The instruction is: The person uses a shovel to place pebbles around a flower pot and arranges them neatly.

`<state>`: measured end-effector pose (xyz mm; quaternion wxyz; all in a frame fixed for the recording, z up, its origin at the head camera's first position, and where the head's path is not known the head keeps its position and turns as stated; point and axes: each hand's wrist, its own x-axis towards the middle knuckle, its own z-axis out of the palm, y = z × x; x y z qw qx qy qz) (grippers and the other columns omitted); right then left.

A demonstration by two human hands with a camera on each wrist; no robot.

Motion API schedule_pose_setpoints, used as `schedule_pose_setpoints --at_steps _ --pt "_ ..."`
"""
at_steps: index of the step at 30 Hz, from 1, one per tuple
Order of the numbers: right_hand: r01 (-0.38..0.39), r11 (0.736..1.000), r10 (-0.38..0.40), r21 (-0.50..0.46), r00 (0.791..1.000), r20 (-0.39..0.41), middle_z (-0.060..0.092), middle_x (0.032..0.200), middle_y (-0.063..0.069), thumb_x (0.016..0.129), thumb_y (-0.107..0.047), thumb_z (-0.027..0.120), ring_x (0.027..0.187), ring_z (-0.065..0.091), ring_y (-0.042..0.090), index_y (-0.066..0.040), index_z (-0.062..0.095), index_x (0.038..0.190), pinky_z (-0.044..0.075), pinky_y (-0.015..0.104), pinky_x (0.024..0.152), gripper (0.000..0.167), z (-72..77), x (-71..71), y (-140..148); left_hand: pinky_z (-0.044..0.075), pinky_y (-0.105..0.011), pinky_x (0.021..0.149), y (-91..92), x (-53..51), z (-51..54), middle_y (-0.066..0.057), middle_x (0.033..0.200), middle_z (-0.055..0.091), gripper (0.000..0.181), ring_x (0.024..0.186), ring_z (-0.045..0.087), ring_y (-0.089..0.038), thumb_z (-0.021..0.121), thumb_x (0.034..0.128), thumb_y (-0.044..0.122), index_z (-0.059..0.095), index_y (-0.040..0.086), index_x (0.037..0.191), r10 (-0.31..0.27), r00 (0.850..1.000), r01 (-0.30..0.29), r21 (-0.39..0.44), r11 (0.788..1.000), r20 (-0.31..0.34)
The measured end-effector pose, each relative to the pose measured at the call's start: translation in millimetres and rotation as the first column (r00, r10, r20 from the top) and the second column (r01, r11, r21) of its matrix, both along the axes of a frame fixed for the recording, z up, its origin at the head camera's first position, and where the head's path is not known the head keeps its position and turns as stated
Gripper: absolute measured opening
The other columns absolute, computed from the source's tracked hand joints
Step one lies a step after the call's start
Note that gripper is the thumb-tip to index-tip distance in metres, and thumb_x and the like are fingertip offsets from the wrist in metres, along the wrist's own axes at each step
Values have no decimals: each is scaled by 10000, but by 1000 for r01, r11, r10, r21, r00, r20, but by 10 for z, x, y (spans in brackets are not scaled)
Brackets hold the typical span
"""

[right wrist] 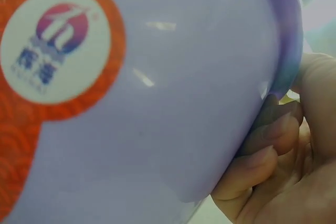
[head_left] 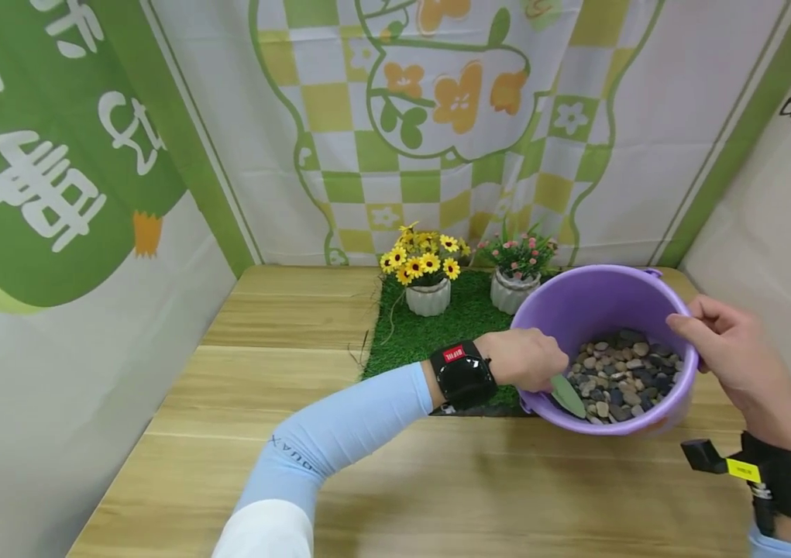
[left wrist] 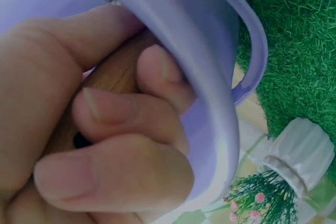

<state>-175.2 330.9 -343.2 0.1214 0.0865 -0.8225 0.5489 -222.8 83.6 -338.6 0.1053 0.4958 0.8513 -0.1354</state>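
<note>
A purple bucket (head_left: 590, 298) leans towards me on the right of the table, with grey, black and tan pebbles (head_left: 621, 380) inside. My left hand (head_left: 522, 358) reaches over the bucket's left rim and grips a small green-bladed trowel (head_left: 568, 397), whose blade points down at the stones. In the left wrist view, fingers curl round its wooden handle (left wrist: 118, 74). On the opposite side, my right hand (head_left: 737, 349) holds the bucket's rim, thumb over the edge. The right wrist view shows its fingers (right wrist: 252, 169) against the outer wall, near an orange label (right wrist: 113, 95).
Green artificial turf (head_left: 395, 341) lies behind and left of the bucket. On it stand a white pot of yellow flowers (head_left: 428, 297) and a white pot of pink flowers (head_left: 512, 291). Below is the wooden table (head_left: 249, 442); a patterned cloth (head_left: 276, 194) hangs behind.
</note>
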Motion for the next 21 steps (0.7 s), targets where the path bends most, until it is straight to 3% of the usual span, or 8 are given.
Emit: schedule_pose_setpoints --at_steps 7,13,17,21 --pt "-18 991 14 131 999 34 470 565 -94 968 -75 594 468 457 80 -116 511 753 350 297 428 234 -5 -1 53 457 -211 720 17 -30 -44 74 957 646 165 836 607 -61 532 1021 276 670 188 1043 11 1000 -11 -6 1000 21" --pt "-66 970 38 234 992 121 517 541 -60 969 -91 587 456 499 117 -91 485 713 406 273 445 275 71 -49 142 459 -208 732 37 -54 -34 81 947 636 169 833 602 -58 533 1020 290 666 192 1056 9 1000 -9 -12 1000 14" --pt "-81 960 26 267 979 203 539 536 -34 973 -117 589 453 501 139 -55 499 703 425 282 450 291 133 -67 190 460 -211 742 47 -65 -17 82 952 636 161 846 604 -60 534 1019 285 664 196 1049 5 1000 -5 -4 1000 3" --pt "-75 960 10 271 972 236 547 526 -29 976 -128 588 446 503 144 -26 517 700 430 291 450 302 148 -52 219 450 -212 731 82 -61 -17 86 940 628 149 840 599 -60 534 1018 284 659 204 1025 1 1000 -1 -6 1000 -1"
